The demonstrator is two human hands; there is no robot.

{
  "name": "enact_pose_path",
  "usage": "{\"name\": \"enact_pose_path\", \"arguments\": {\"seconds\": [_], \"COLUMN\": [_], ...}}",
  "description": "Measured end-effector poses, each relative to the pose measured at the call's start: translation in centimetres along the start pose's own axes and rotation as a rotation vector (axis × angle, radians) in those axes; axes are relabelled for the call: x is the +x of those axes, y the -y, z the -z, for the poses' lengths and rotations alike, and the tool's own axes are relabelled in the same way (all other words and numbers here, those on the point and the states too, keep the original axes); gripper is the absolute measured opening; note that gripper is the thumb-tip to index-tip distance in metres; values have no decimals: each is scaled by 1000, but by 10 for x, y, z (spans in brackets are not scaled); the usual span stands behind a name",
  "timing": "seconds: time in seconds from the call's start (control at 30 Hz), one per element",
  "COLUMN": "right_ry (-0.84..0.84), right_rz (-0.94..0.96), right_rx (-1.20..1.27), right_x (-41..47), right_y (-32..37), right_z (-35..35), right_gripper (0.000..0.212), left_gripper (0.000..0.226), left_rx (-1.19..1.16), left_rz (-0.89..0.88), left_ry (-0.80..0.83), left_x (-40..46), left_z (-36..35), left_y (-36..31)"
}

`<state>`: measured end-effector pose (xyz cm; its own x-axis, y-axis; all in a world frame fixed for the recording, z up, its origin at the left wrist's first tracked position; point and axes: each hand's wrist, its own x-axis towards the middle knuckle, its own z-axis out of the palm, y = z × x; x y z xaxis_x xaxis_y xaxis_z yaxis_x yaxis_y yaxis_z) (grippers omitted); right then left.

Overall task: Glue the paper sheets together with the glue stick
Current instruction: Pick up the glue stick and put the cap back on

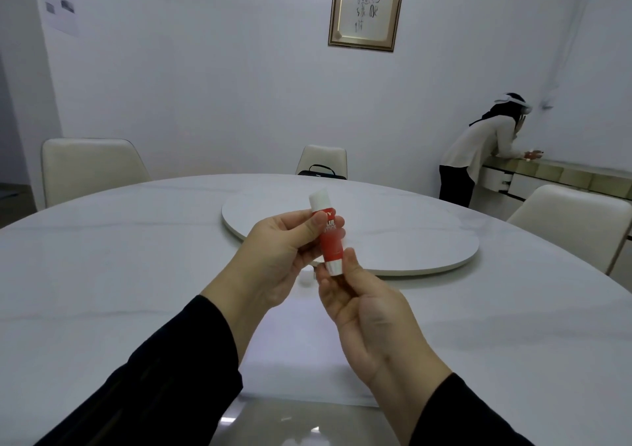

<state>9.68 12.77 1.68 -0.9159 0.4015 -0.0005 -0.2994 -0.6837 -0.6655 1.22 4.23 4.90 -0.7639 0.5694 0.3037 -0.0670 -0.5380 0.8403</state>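
My left hand (273, 257) grips the red barrel of the glue stick (329, 231), thumb and fingers curled round its middle, holding it up above the surface (102, 257). The stick stands nearly upright, tilted a little, white end up. My right hand (355, 308) pinches the white base at the bottom between thumb and fingertips (350, 257). I cannot tell for sure whether the top is a cap or bare glue; it reads to me as glue already wound out. A small white piece, perhaps the cap, shows just behind my left palm, but it is mostly hidden.

The paper (301, 353) lies flat on the surface beneath my wrists, white on white and hard to make out at its edges.

My worry: if I turn the base too far, the glue column stands tall and may snap or smear when pressed on the sheet. With the paper so faint, I could also run glue past its edge onto the surface. To the right lies the turntable (410, 237), well clear.
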Motion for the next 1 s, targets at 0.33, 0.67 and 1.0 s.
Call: {"name": "enact_pose_path", "arguments": {"seconds": [0.33,0.67,1.0], "right_ry": [-58,-48,-101], "right_rz": [-80,-48,163], "right_rx": [12,29,-142], "right_x": [0,-3,3], "right_y": [-3,-6,-10], "right_z": [0,-5,-1], "right_gripper": [31,34,40], "left_gripper": [33,31,28], "left_rx": [0,35,41], "left_rz": [16,25,-43], "left_ry": [-51,-71,-129], "left_x": [2,-1,1], "left_z": [6,1,-3], "left_y": [3,5,8]}}
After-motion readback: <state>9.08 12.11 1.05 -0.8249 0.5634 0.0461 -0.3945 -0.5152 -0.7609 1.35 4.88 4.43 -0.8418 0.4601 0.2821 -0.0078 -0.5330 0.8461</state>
